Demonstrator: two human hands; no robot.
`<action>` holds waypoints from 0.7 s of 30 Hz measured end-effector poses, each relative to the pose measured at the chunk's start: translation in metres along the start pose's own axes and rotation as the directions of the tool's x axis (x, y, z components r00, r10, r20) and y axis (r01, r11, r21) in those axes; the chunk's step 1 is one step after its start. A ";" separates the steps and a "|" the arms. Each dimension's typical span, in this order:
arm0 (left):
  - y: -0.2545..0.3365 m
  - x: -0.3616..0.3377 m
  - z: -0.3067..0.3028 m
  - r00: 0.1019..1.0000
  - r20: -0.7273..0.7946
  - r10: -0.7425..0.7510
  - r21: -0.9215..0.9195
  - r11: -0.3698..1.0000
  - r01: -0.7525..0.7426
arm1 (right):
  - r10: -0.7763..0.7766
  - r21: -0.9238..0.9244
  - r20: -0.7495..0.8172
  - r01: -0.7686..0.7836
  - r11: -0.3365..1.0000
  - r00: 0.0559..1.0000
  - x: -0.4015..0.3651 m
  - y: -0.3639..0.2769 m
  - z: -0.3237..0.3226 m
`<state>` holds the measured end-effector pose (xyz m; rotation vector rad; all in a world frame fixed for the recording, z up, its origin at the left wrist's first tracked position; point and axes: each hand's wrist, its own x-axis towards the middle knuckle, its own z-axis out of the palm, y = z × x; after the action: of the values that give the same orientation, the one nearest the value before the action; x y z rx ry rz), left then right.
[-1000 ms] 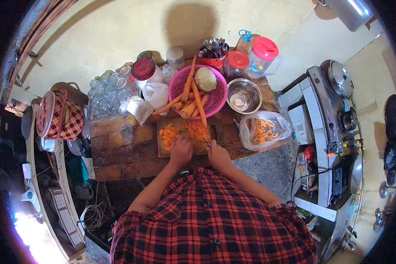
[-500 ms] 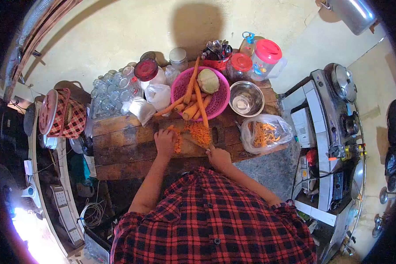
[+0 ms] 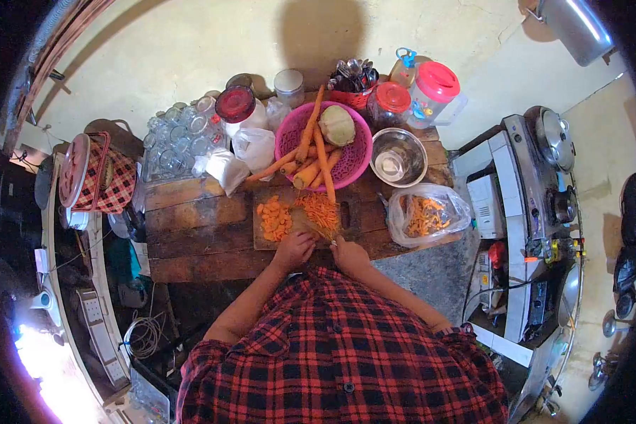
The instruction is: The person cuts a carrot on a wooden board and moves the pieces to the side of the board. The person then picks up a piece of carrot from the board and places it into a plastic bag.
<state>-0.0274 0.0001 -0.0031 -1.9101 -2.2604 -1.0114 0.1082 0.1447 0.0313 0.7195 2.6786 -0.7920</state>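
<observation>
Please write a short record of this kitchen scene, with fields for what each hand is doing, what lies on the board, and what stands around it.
Left hand: rests at the near edge of the cutting board, fingers curled.
Right hand: closed, just right of the left hand; what it grips is too small to tell.
On board: carrot slices at left, shredded carrot at right.
Behind board: pink basket with whole carrots and a pale round vegetable.
Right side: steel bowl; plastic bag of carrot shreds.
Surface: wooden table.

A rough, matt wooden table [image 3: 191, 233] bears a glossy metal bowl [image 3: 398, 157] and a pink plastic basket [image 3: 352, 166].
</observation>
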 end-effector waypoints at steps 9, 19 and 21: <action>0.007 -0.011 0.007 0.998 0.031 -0.046 0.053 0.998 0.044 | -0.015 0.114 0.014 0.014 0.993 1.000 -0.007 0.002 0.005; 0.015 -0.013 0.006 0.997 0.053 -0.063 0.093 0.994 0.058 | 0.018 0.022 0.025 -0.019 1.000 1.000 -0.009 -0.008 0.011; 0.016 -0.012 0.004 0.999 0.024 -0.046 0.096 0.994 0.043 | 0.024 0.013 0.015 -0.024 1.000 1.000 0.001 -0.010 0.018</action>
<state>-0.0087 -0.0076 -0.0032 -1.8547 -2.3302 -0.8706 0.1041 0.1278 0.0205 0.7441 2.6490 -0.8064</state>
